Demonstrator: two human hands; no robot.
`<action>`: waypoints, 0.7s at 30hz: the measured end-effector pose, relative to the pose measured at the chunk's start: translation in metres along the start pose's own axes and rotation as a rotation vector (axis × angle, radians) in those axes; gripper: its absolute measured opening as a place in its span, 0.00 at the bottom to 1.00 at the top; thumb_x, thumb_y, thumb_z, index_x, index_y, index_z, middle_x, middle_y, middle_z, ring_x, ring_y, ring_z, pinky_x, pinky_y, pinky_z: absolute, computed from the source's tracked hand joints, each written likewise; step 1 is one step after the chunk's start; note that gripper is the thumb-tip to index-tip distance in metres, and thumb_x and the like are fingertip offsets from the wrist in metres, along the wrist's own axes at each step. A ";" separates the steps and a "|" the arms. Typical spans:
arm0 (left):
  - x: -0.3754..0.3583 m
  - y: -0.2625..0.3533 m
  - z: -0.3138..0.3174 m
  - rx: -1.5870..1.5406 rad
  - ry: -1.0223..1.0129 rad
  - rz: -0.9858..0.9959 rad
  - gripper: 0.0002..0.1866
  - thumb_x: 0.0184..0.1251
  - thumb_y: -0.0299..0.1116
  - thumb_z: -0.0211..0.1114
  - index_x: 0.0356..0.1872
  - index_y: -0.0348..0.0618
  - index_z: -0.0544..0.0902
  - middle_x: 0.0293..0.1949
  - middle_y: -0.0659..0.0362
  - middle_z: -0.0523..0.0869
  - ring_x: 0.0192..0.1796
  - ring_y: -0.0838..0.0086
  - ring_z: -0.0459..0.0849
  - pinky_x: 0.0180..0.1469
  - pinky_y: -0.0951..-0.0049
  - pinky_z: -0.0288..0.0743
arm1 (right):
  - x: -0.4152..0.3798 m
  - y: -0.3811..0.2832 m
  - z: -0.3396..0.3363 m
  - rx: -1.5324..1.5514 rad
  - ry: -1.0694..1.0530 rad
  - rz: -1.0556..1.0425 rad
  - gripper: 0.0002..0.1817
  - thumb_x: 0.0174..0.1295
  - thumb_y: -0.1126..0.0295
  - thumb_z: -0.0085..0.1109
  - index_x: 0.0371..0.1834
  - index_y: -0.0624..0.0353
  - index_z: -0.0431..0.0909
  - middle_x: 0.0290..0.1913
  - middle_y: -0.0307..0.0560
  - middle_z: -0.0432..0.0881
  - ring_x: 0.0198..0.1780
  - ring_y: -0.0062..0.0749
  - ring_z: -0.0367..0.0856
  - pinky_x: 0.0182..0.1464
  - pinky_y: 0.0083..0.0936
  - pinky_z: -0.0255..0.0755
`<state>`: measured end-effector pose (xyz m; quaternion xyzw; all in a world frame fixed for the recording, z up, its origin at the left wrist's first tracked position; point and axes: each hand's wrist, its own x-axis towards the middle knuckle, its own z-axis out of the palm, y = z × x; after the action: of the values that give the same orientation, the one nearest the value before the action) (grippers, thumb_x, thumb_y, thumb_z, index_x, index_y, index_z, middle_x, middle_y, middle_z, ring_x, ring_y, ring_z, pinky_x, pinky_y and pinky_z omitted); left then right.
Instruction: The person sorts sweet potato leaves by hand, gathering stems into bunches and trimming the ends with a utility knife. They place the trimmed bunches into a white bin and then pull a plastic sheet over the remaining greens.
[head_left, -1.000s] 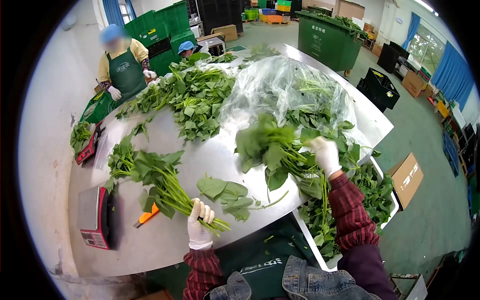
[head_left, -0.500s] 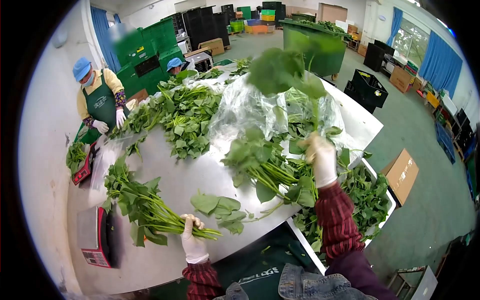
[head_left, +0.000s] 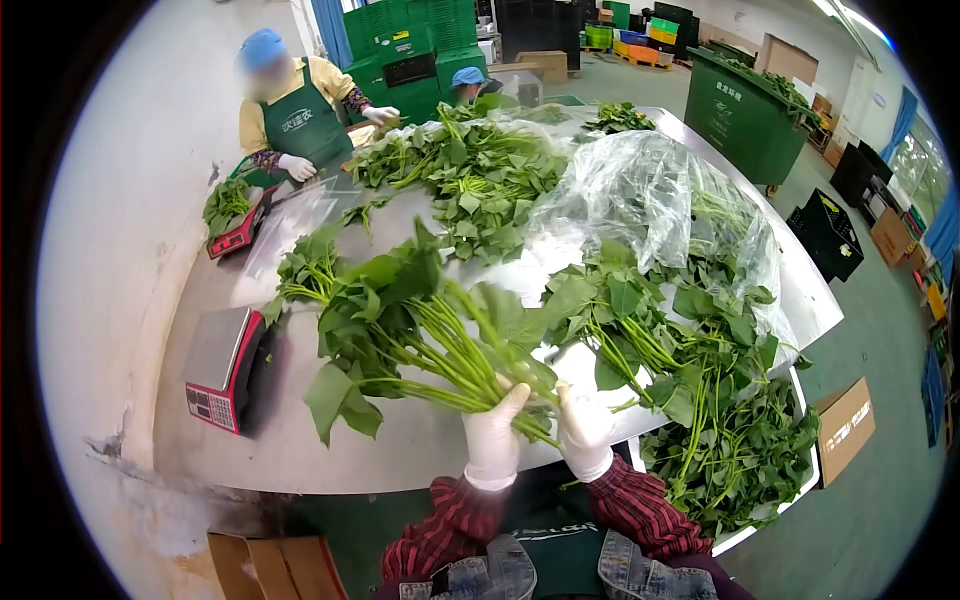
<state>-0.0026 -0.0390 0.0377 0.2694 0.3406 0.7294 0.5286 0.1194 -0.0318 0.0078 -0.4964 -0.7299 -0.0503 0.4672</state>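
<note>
My left hand (head_left: 493,437), in a white glove, is closed round the stems of a large leafy bunch of greens (head_left: 400,330), whose leaves point left over the metal table (head_left: 300,440). Right beside it, my gloved right hand (head_left: 584,425) is closed at the stem ends of the same bunch; its fingertips are partly hidden by stems. Loose greens (head_left: 640,320) lie just beyond my right hand, near a clear plastic sheet (head_left: 640,195). A white crate (head_left: 808,440) full of greens stands at the right.
A red-edged scale (head_left: 225,360) is on the left of the table, a second scale (head_left: 236,236) behind it. A co-worker (head_left: 300,115) in a green apron stands at the far left; another person's blue cap (head_left: 467,76) shows behind the pile. Cardboard boxes (head_left: 846,430) sit by the table.
The view has turned left. My right hand has come down from the right to meet my left hand. The bunch has been raised and looks fuller.
</note>
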 end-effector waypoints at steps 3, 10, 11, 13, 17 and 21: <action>0.010 -0.003 -0.011 -0.008 0.022 -0.028 0.08 0.59 0.19 0.63 0.36 0.41 0.75 0.38 0.57 0.81 0.39 0.69 0.81 0.44 0.70 0.77 | -0.004 -0.003 0.003 -0.170 -0.149 -0.106 0.18 0.51 0.77 0.61 0.48 0.65 0.76 0.19 0.46 0.69 0.22 0.39 0.72 0.23 0.32 0.64; 0.010 0.004 -0.019 -0.147 -0.055 -0.110 0.13 0.56 0.17 0.64 0.39 0.42 0.72 0.36 0.56 0.78 0.40 0.68 0.78 0.48 0.70 0.72 | 0.014 0.001 -0.004 0.854 -0.192 0.858 0.23 0.67 0.55 0.49 0.31 0.67 0.80 0.13 0.39 0.71 0.12 0.22 0.65 0.18 0.20 0.60; 0.012 0.010 -0.025 -0.178 -0.083 -0.111 0.13 0.56 0.18 0.64 0.40 0.42 0.72 0.36 0.55 0.78 0.40 0.67 0.78 0.48 0.69 0.71 | 0.022 0.013 -0.010 0.994 -0.233 0.976 0.29 0.69 0.49 0.44 0.27 0.67 0.80 0.12 0.38 0.71 0.10 0.18 0.64 0.17 0.18 0.60; 0.017 0.015 -0.036 -0.207 -0.114 -0.107 0.13 0.57 0.18 0.64 0.40 0.43 0.72 0.36 0.55 0.78 0.40 0.66 0.77 0.48 0.68 0.71 | 0.035 0.028 -0.011 0.838 -0.463 1.034 0.35 0.69 0.42 0.36 0.35 0.69 0.79 0.11 0.38 0.70 0.12 0.19 0.67 0.19 0.15 0.63; 0.015 0.013 -0.039 -0.277 -0.291 -0.160 0.14 0.58 0.22 0.66 0.41 0.44 0.71 0.35 0.56 0.77 0.40 0.67 0.76 0.47 0.67 0.70 | 0.047 0.022 -0.021 1.043 -0.761 0.680 0.34 0.68 0.42 0.39 0.34 0.66 0.80 0.14 0.39 0.74 0.15 0.19 0.70 0.22 0.16 0.64; 0.006 0.000 -0.039 -0.273 -0.372 -0.234 0.16 0.56 0.26 0.68 0.41 0.46 0.69 0.35 0.56 0.77 0.40 0.67 0.76 0.47 0.65 0.71 | 0.074 -0.009 -0.015 1.111 -0.735 0.757 0.26 0.67 0.47 0.47 0.21 0.58 0.75 0.16 0.36 0.74 0.14 0.16 0.66 0.19 0.16 0.60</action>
<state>-0.0333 -0.0415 0.0136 0.2837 0.1648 0.6404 0.6944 0.1163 0.0060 0.0737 -0.3897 -0.5366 0.6558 0.3608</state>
